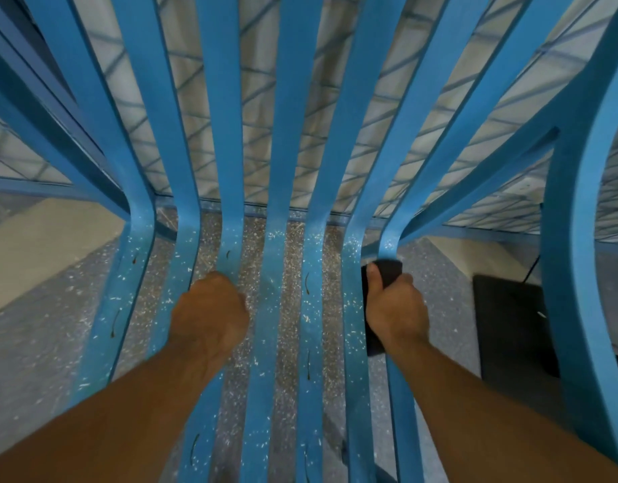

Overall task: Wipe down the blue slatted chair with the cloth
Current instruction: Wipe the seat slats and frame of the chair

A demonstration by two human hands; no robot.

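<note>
Fingers [401,283]: those of the right hand [396,308] are wrapping the dark cloth [387,268] and pressing it round the outermost slat, likely so it rubs several faces at once.
Left hand [209,308]: its fingers are curling tightly round a slat left of the middle, seemingly bracing the frame.
Blue slatted chair [276,169]: it is standing on the floor [39,343] directly beneath the person, with pale flecks dotting its seat.
Count: two hands, one cloth and seven slats are showing.
</note>
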